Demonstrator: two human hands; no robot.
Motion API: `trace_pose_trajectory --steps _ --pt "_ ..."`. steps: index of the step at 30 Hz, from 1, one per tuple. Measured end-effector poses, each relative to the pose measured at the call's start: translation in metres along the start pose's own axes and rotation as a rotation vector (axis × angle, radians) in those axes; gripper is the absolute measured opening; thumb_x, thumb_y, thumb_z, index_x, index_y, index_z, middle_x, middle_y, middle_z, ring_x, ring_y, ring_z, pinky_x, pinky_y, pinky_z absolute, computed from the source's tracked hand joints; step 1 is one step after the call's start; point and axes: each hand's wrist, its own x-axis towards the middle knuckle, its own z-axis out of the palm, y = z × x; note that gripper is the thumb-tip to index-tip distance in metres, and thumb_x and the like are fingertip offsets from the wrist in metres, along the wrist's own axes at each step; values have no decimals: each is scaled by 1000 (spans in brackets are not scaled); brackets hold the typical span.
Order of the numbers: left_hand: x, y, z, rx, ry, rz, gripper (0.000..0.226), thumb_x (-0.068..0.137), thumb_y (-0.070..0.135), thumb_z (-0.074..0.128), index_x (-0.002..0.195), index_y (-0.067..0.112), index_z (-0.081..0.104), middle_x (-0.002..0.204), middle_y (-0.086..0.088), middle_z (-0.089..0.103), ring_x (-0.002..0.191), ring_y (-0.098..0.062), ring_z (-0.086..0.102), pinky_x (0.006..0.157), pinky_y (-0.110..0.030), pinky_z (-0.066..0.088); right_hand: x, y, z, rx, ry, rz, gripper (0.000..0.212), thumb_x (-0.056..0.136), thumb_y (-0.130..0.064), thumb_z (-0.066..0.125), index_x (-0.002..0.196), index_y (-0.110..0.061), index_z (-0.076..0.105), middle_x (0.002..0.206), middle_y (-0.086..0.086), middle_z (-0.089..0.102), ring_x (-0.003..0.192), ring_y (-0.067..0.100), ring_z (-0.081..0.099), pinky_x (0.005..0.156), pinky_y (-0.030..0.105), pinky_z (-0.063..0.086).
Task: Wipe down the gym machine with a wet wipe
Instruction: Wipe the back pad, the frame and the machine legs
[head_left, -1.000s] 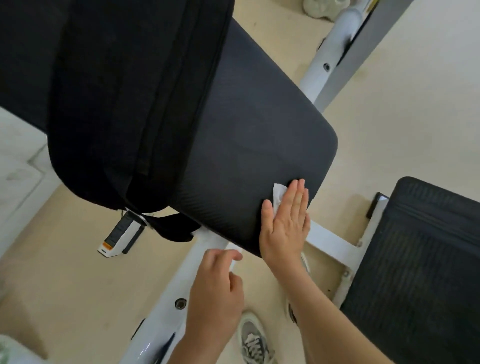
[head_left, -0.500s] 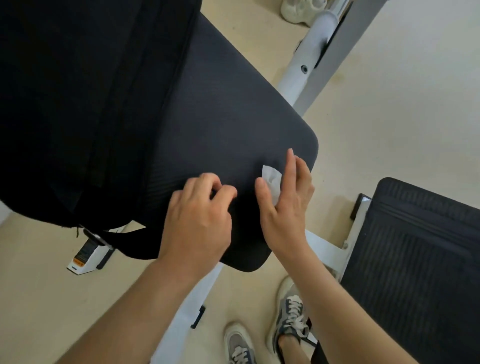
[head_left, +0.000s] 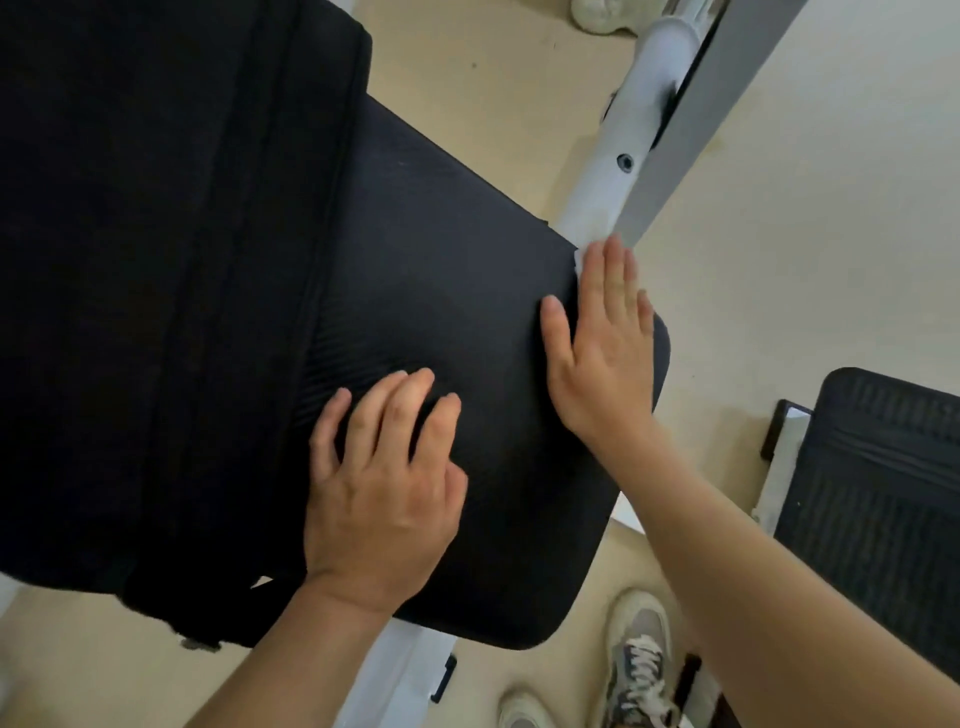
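Observation:
The gym machine's black padded seat (head_left: 457, 249) fills the middle of the head view, carried on a white frame (head_left: 618, 171). My right hand (head_left: 602, 343) lies flat with straight fingers at the pad's far right edge, pressing a white wet wipe (head_left: 578, 261) of which only a sliver shows by the fingertips. My left hand (head_left: 384, 488) rests on the pad nearer to me, fingers spread and slightly bent, holding nothing.
A black backpack (head_left: 156, 260) lies over the pad's left half. A second black pad (head_left: 878, 499) stands at the right. My shoes (head_left: 636, 660) are on the beige floor below, and a pale shoe (head_left: 602, 13) lies at the top.
My right hand has slid the wipe away from me, up along the pad's right edge. My left hand came up from the frame onto the pad and spread its fingers.

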Motion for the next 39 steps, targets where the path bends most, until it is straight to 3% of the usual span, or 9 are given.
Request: trace_pose_trajectory --steps 4,8,13,20,27,30,33,36,39 --pt "0 -2 5 23 29 20 35 92 22 38 118 17 60 130 -9 59 125 -27 48 107 -52 33 -11 -29 1 -32 -88 -194 64 100 -50 15 156 -21 3 162 -5 -8 148 13 -11 121 43 -4" --pt "-1 -2 7 19 46 17 32 92 23 36 116 18 57 129 -9 60 125 -26 48 107 -51 32 -24 -27 0 -139 -116 -443 58 101 -49 20 154 -25 18 161 -6 9 149 10 1 120 47 5" --pt "-1 -2 11 35 76 41 32 90 22 39 115 17 59 129 -10 60 124 -28 48 105 -52 33 -1 4 -10 -81 -123 -67 66 99 -54 13 155 -23 -2 162 -4 -7 147 9 -14 121 44 0" --pt "-1 -1 11 43 117 57 32 86 20 46 113 15 62 129 -11 59 123 -30 49 107 -52 31 -141 9 5 -125 -238 -284 63 102 -51 20 155 -18 11 163 -3 4 150 16 -1 117 49 12" --pt "-3 1 4 49 79 44 32 83 18 49 112 12 60 131 -12 56 126 -31 48 109 -53 28 -153 4 12 161 -168 96 69 99 -51 18 154 -21 -10 160 -7 -19 145 9 -23 119 34 -4" --pt "-7 11 -5 -104 30 -69 32 79 12 51 109 13 62 131 -10 55 127 -30 46 111 -52 27 -193 -12 26 218 -102 90 61 99 -40 15 155 -17 3 159 -7 -11 146 9 -16 120 35 1" --pt "-40 45 -14 -441 -10 -242 31 70 8 52 97 17 66 116 -2 57 115 -24 50 101 -41 37 -230 -2 38 284 14 10 55 95 -8 38 149 -15 33 157 -5 21 147 15 10 117 39 26" --pt "-90 79 -15 -683 -41 -403 26 72 8 50 86 19 68 101 6 56 101 -15 48 87 -19 40 -245 15 40 288 95 -68 56 87 8 57 135 -20 56 144 -11 41 140 8 28 108 16 32" --pt "-121 110 -12 -860 -33 -659 18 80 14 51 78 26 65 91 12 58 93 -11 53 77 -21 46 -254 24 24 557 32 90 48 87 11 55 114 -25 72 126 -19 61 129 -9 40 103 7 35"
